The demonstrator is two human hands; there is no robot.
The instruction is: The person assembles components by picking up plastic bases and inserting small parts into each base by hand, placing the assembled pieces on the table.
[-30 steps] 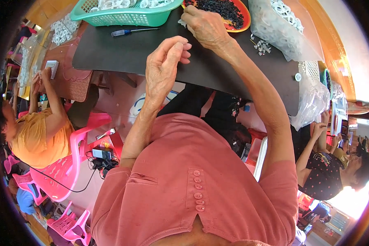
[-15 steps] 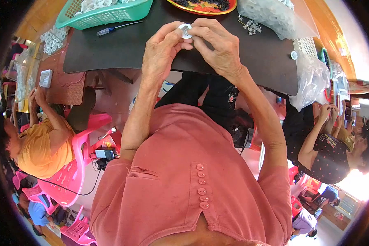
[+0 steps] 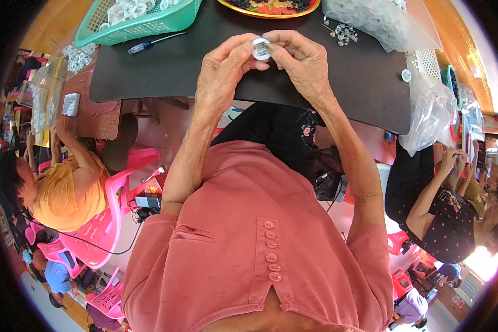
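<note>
Two hands of mine meet over the dark surface [image 3: 166, 72], which fills the upper part of my view and bends with the lens. On its far left stands a green mesh basket [image 3: 149, 25] holding pale round parts, and just beside it lies a screwdriver with a blue handle [image 3: 155, 41]. At the far edge sits a tray with an orange rim [image 3: 271, 10], dark bits heaped in it. To the right lies a clear bag of white pieces [image 3: 371, 19], with a small scatter of loose clear bits [image 3: 340, 33] near it and another crumpled bag [image 3: 431, 110] hanging off the right end.

My left hand [image 3: 224, 74] and my right hand [image 3: 301, 61] come together above the near edge, fingertips closed from both sides on one small white ring-shaped part [image 3: 261, 48], held clear of the surface. Both grips are pinched tight on it, thumbs and forefingers touching its rim.
</note>
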